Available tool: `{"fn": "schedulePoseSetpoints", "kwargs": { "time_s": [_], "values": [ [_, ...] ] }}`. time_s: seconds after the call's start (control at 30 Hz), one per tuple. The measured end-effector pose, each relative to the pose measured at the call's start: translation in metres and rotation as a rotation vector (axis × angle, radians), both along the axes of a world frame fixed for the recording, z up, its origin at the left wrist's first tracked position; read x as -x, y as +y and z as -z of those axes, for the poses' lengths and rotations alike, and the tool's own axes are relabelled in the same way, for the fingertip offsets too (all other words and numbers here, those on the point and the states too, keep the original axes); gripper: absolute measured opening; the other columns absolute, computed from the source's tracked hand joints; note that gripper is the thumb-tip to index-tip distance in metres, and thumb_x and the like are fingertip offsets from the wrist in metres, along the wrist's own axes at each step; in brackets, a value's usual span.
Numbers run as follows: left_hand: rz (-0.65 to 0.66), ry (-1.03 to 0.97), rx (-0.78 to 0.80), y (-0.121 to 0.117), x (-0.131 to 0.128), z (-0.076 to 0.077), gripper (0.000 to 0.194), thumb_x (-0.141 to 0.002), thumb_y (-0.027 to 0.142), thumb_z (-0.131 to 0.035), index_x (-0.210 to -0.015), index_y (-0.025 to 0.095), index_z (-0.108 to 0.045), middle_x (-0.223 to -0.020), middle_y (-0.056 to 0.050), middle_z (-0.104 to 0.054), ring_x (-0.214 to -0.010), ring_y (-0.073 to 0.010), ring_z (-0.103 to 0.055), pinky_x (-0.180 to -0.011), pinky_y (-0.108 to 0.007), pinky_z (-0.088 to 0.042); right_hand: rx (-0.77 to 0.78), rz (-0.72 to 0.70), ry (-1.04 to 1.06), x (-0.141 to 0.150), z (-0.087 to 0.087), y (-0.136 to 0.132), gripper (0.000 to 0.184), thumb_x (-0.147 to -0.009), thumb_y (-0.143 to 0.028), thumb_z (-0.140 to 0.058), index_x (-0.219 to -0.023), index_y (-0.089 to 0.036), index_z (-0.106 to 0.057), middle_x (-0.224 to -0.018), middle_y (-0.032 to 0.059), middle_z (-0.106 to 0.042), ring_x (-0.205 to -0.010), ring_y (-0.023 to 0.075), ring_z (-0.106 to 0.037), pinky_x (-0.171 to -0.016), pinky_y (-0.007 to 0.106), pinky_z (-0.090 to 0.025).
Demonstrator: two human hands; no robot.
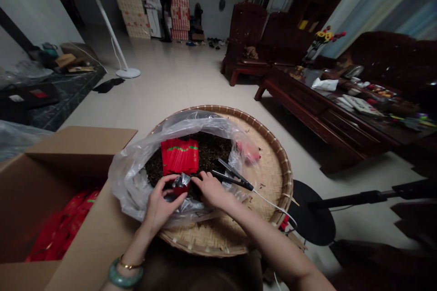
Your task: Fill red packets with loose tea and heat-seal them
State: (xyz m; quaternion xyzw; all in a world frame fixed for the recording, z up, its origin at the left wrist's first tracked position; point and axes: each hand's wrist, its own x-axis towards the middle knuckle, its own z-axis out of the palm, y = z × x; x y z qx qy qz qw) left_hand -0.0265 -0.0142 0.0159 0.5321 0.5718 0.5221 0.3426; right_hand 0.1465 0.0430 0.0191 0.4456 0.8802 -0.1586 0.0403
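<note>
My left hand (165, 198) holds a small red foil packet (181, 186) between thumb and fingers, its silver mouth facing up. Beside it, my right hand (211, 188) is curled downward over dark dried leaves (213, 148), which look like tea; its fingertips are partly hidden, so what they hold cannot be made out. The leaves lie in a clear plastic bag (128, 182) with its mouth spread wide. On top of them sits a fanned row of flat red packets (180, 157). A black hair straightener (235, 175) with a white cord lies spread apart by my right hand.
A round woven bamboo tray (273, 163) carries the bag. At the left stands an open cardboard box (85, 141) with red packets (64, 223) inside. A black round stand base (310, 213) is at the right; a wooden table (307, 100) and a white fan (128, 72) stand beyond.
</note>
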Motion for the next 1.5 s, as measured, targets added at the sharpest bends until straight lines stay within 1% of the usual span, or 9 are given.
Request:
{"fn": "schedulePoseSetpoints", "kwargs": {
  "time_s": [0.13,0.3,0.73,0.87,1.0,1.1,1.3,1.4,1.5],
  "values": [
    [0.001,-0.014,0.006,0.000,0.003,0.001,0.041,-0.067,0.034,-0.072,-0.101,0.019,-0.057,-0.104,-0.005,-0.060,-0.092,-0.0174,-0.060,-0.075,-0.026,-0.055,-0.007,-0.012,0.032,-0.003,0.001,0.008,0.066,-0.065,-0.018,-0.072,-0.126,-0.025,-0.048,-0.116,0.0108,-0.049,-0.102,0.0278,-0.049,-0.078,0.036,-0.047],
    [0.010,-0.019,0.013,0.001,0.004,0.001,0.041,-0.067,0.034,-0.072,-0.101,0.019,-0.057,-0.105,-0.005,-0.060,-0.093,-0.0175,-0.060,-0.077,-0.026,-0.055,0.168,-0.092,0.232,-0.014,0.004,0.017,0.045,-0.074,-0.020,-0.065,-0.118,-0.022,-0.056,-0.113,0.0072,-0.051,-0.102,0.0210,-0.051,-0.089,0.032,-0.042],
    [0.000,0.000,0.015,0.001,0.001,-0.004,0.041,-0.066,0.036,-0.071,-0.100,0.017,-0.058,-0.104,-0.008,-0.061,-0.095,-0.0210,-0.060,-0.077,-0.031,-0.057,0.047,-0.018,0.051,0.000,0.001,0.001,0.052,-0.069,-0.007,-0.060,-0.117,-0.022,-0.050,-0.113,0.0088,-0.048,-0.100,0.0232,-0.049,-0.079,0.032,-0.043],
    [-0.007,0.001,0.016,0.000,0.002,-0.006,0.039,-0.066,0.036,-0.070,-0.098,0.017,-0.059,-0.102,-0.008,-0.062,-0.094,-0.0207,-0.061,-0.075,-0.030,-0.057,0.068,0.010,0.235,-0.005,0.003,0.002,0.033,-0.069,-0.005,-0.055,-0.099,-0.019,-0.057,-0.102,0.0057,-0.052,-0.091,0.0186,-0.052,-0.076,0.028,-0.042],
    [-0.030,-0.004,0.020,0.001,0.003,-0.005,0.040,-0.066,0.036,-0.071,-0.098,0.017,-0.058,-0.103,-0.007,-0.062,-0.092,-0.0203,-0.062,-0.076,-0.030,-0.057,0.155,0.160,0.619,-0.008,0.006,0.006,0.024,-0.064,-0.005,-0.056,-0.083,-0.019,-0.057,-0.090,0.0010,-0.055,-0.083,0.0155,-0.052,-0.075,0.026,-0.041],
    [-0.032,-0.014,0.017,0.002,0.004,-0.003,0.039,-0.067,0.035,-0.071,-0.099,0.017,-0.058,-0.104,-0.006,-0.061,-0.092,-0.0192,-0.061,-0.077,-0.028,-0.057,0.410,0.429,1.034,-0.007,0.010,0.008,0.021,-0.061,-0.009,-0.059,-0.078,-0.019,-0.055,-0.082,-0.0021,-0.058,-0.079,0.0146,-0.054,-0.075,0.027,-0.043],
    [-0.019,-0.020,0.014,0.001,0.004,-0.001,0.039,-0.068,0.035,-0.071,-0.101,0.018,-0.058,-0.105,-0.006,-0.060,-0.092,-0.0183,-0.061,-0.077,-0.027,-0.057,1.392,0.903,1.668,-0.005,0.002,0.004,0.022,-0.070,-0.017,-0.054,-0.092,-0.018,-0.055,-0.079,-0.0001,-0.065,-0.064,0.0111,-0.057,-0.054,0.020,-0.046],
    [-0.020,-0.019,0.012,0.001,0.004,-0.001,0.040,-0.068,0.036,-0.071,-0.101,0.018,-0.058,-0.105,-0.006,-0.060,-0.092,-0.0188,-0.061,-0.076,-0.028,-0.057,1.581,1.011,1.817,-0.003,-0.009,0.002,0.013,-0.078,-0.023,-0.049,-0.087,-0.016,-0.056,-0.073,0.0035,-0.066,-0.066,0.0136,-0.061,-0.052,0.020,-0.047],
    [-0.017,-0.017,0.012,0.001,0.002,-0.002,0.040,-0.067,0.037,-0.071,-0.100,0.017,-0.058,-0.104,-0.007,-0.061,-0.092,-0.0199,-0.062,-0.076,-0.029,-0.058,1.570,1.107,1.923,0.001,-0.016,0.002,0.017,-0.086,-0.029,-0.045,-0.083,-0.017,-0.057,-0.070,0.0027,-0.066,-0.058,0.0121,-0.060,-0.044,0.017,-0.042]
  ]
}}
